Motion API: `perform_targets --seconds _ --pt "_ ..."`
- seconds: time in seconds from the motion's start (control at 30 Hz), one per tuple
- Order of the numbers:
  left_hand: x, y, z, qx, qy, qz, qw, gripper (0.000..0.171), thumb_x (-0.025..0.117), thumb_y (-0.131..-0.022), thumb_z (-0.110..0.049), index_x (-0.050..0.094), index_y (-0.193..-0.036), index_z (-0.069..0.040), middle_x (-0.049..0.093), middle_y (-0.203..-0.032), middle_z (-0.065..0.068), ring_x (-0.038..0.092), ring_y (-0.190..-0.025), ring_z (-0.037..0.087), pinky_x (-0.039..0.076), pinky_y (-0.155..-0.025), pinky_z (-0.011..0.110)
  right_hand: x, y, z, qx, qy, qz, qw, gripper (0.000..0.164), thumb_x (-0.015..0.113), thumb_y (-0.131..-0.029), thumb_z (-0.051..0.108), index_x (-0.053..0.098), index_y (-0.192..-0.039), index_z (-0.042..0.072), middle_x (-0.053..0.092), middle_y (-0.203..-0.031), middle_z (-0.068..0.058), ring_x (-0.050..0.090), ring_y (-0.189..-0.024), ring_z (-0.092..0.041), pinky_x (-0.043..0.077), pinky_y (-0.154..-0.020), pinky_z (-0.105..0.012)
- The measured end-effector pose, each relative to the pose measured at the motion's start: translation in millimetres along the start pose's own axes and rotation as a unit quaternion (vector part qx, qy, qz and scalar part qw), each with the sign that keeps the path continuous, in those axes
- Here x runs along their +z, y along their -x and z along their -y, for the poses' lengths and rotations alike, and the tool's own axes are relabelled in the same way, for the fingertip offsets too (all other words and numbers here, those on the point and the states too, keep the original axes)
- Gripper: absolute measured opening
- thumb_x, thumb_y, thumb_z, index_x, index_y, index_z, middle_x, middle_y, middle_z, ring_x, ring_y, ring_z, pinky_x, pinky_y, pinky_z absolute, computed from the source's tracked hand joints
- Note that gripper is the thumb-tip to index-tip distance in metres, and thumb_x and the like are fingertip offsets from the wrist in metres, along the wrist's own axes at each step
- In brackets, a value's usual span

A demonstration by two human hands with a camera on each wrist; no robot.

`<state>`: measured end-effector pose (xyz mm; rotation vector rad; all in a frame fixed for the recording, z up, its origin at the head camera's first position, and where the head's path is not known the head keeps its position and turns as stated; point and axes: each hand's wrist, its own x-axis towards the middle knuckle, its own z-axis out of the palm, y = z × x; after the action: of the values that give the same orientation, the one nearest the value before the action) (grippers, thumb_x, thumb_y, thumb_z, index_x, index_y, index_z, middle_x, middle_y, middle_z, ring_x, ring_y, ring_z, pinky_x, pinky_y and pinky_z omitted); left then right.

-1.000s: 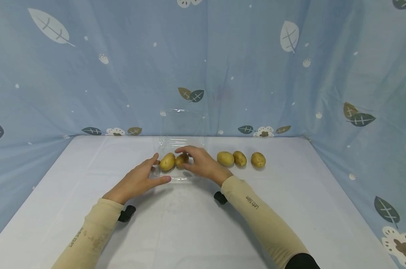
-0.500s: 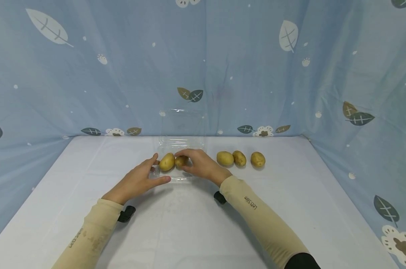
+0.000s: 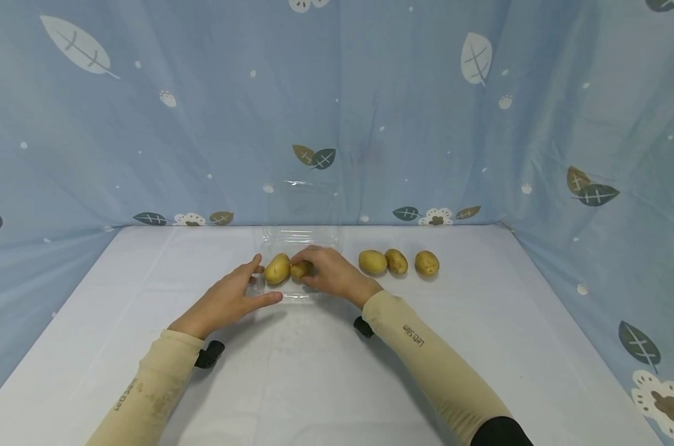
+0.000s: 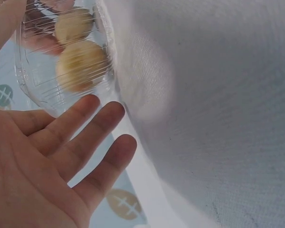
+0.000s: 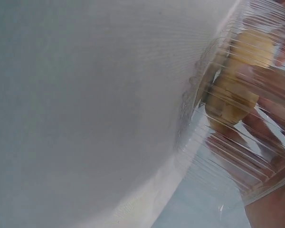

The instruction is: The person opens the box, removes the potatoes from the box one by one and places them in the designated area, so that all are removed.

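A clear plastic clamshell box (image 3: 300, 298) lies on the table with its lid (image 3: 303, 207) raised at the back. Two yellow potatoes sit side by side in its base: a left potato (image 3: 277, 269) and a right potato (image 3: 300, 270). My right hand (image 3: 337, 272) reaches in from the right, thumb and fingers around the right potato, which it partly hides. Seen through the ribbed plastic wall in the right wrist view, that potato (image 5: 230, 102) lies against the fingers. My left hand (image 3: 225, 302) is spread at the box's left side, fingers extended, its thumb near the front rim.
To the right of the box, three more potatoes stand in a row: a paler potato (image 3: 372, 262), a middle potato (image 3: 396, 262) touching or close to it, and a separate potato (image 3: 427, 264). A blue patterned curtain (image 3: 370, 111) rises behind the white-covered table (image 3: 337, 384).
My right hand's fingers have lowered and closed around the right potato in the box. My left hand stays where it was.
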<state>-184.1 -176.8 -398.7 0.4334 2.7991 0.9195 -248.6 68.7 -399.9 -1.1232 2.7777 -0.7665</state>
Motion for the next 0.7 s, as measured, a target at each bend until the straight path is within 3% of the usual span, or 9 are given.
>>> perform_targets --seconds 0.37,0.7 --pt "0.3 -1.4 1.9 -0.001 0.001 0.000 1.0000 0.110 0.067 -0.089 -0.065 0.014 -0.162 -0.001 0.045 -0.153 0.017 0.045 -0.138 0.038 0.035 -0.109 0.064 -0.2 -0.4 -0.3 0.014 0.003 0.018 1.000 0.049 0.079 -0.091 0.013 0.064 -0.137 0.015 0.063 -0.131 -0.001 0.058 -0.118 -0.015 0.047 -0.102 -0.028" --pt "-0.2 -0.1 0.9 -0.003 0.004 0.002 1.0000 0.111 0.066 -0.089 -0.067 0.014 -0.162 -0.002 0.044 -0.153 0.016 0.045 -0.138 0.038 0.036 -0.109 0.064 0.6 -1.3 0.7 0.021 0.006 0.028 0.999 0.038 0.080 -0.091 0.019 0.070 -0.127 0.016 0.065 -0.127 0.002 0.058 -0.120 -0.014 0.046 -0.103 -0.027"
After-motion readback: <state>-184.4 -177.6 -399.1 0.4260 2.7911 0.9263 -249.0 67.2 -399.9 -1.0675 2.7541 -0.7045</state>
